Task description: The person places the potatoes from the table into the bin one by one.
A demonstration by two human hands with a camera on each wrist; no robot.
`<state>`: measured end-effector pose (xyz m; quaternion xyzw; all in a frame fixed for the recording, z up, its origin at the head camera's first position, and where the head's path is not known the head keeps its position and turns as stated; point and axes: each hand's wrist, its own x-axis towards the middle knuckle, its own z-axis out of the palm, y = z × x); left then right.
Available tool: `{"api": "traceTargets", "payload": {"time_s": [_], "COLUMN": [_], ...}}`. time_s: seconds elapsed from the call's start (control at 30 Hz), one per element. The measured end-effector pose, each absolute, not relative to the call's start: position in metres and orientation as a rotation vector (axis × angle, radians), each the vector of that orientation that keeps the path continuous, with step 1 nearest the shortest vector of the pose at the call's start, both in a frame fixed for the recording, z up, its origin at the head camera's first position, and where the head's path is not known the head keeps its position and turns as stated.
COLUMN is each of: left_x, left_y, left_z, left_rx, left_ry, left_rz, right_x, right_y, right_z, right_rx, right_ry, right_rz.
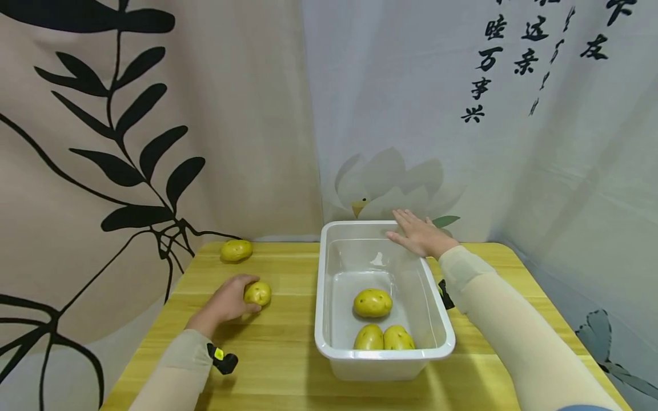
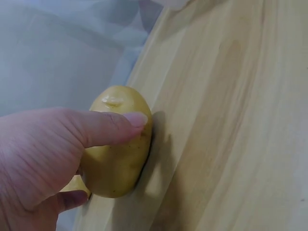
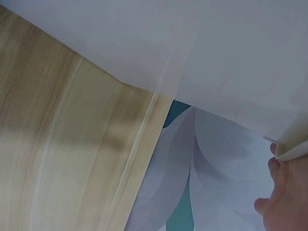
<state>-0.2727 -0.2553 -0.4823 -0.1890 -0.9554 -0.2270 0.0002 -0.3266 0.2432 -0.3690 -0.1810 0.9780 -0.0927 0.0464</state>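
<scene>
My left hand (image 1: 228,301) grips a yellow potato (image 1: 259,293) on the left part of the table. In the left wrist view the thumb (image 2: 113,127) lies across this potato (image 2: 115,166), which sits right at the wood. My right hand (image 1: 424,235) rests on the far right corner of a white plastic bin (image 1: 320,297), fingers stretched out over the rim. Inside the bin, one potato (image 1: 372,302) lies near the middle, and two more, a left one (image 1: 369,338) and a right one (image 1: 399,338), lie side by side at the near end.
Another potato (image 1: 236,250) lies at the table's far left corner, beyond the left hand. The wooden table (image 1: 283,365) reaches back to a printed curtain (image 1: 247,114) with black leaves and writing. Wood shows between the left hand and the bin.
</scene>
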Motion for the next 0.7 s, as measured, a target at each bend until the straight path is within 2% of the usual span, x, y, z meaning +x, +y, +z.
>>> {"api": "traceTargets", "payload": {"time_s": [0.3, 0.7], "left_x": [-0.256, -0.265], "left_y": [-0.242, -0.233], "left_z": [-0.482, -0.485], "left_rx": [-0.636, -0.649], "left_ry": [-2.976, -3.045], "left_rz": [-0.673, -0.648], "right_x": [-0.326, -0.325], "right_y": [0.243, 0.243], "right_z": [-0.367, -0.367], "right_rx": [-0.552, -0.543], "right_ry": [2.985, 2.982], "right_rz": [-0.305, -0.307]}}
